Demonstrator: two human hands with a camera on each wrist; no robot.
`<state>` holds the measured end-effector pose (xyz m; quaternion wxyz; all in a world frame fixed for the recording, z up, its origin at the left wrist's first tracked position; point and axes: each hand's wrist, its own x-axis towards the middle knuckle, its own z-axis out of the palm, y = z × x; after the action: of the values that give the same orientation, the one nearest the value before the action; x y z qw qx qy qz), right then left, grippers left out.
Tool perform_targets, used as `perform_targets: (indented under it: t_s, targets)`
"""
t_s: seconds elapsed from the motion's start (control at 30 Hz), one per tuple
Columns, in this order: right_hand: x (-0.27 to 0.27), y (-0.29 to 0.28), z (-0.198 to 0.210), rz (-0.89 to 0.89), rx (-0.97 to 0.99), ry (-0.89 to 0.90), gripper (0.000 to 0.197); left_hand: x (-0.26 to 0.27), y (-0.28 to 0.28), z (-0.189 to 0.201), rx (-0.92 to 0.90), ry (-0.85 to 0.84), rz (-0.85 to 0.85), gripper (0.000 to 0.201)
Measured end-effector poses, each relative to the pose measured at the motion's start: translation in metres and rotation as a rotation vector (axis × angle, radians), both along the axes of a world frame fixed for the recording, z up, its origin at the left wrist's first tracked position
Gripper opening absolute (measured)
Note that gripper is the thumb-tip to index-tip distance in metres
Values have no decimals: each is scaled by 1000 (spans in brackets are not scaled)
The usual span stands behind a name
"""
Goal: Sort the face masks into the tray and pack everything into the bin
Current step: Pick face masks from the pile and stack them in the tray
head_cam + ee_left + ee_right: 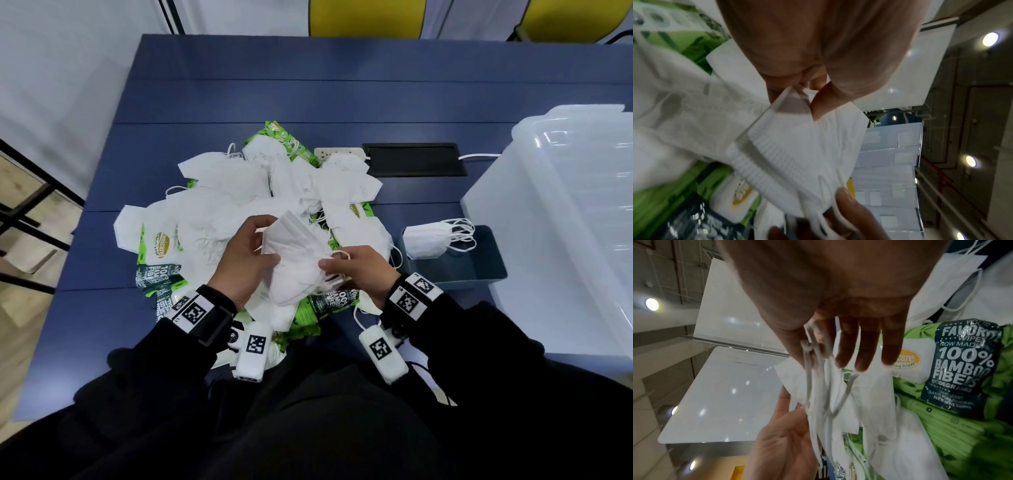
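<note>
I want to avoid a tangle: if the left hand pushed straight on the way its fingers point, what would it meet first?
Probably the white mask the left hand already pinches, then the right hand at its far end; depth past that is unclear.

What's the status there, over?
Left hand and right hand both gripping a small stack of masks over the pile. A few masks already in the tray. Wipe packs mixed in underneath.

Wipes pack [962,369] dark panel: "FAVORITE WIPES NOW MADE", "100% BAMBOO FIBERS", "BIODEGRADABLE"
Wipes pack yellow oval: "...care", with "...sing Wipes" below it
</note>
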<state>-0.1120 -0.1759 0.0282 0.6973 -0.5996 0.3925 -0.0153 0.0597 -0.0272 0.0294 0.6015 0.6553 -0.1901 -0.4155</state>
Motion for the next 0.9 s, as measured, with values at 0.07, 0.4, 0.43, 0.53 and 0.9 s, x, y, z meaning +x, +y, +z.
perform_targets:
  t_s: [0.07, 0.4, 0.43, 0.53, 0.9]
  targets:
    - [-3, -2, 6, -88, 57, -59, 39, 5, 3, 1, 16, -73, -31, 68]
    - [1, -22, 40, -259, 342, -163, 22, 16, 2, 5, -1, -137, -34, 53]
    - [-1, -26, 44, -240, 293, -139, 14, 23, 3, 5, 6, -119, -14, 52]
    - [-7, -33, 43, -170, 182, -99, 18, 33, 8, 7, 2, -70, 1, 47]
    - [19, -5, 14, 256, -289, 16, 33, -1, -12, 5, 24, 83, 56, 51]
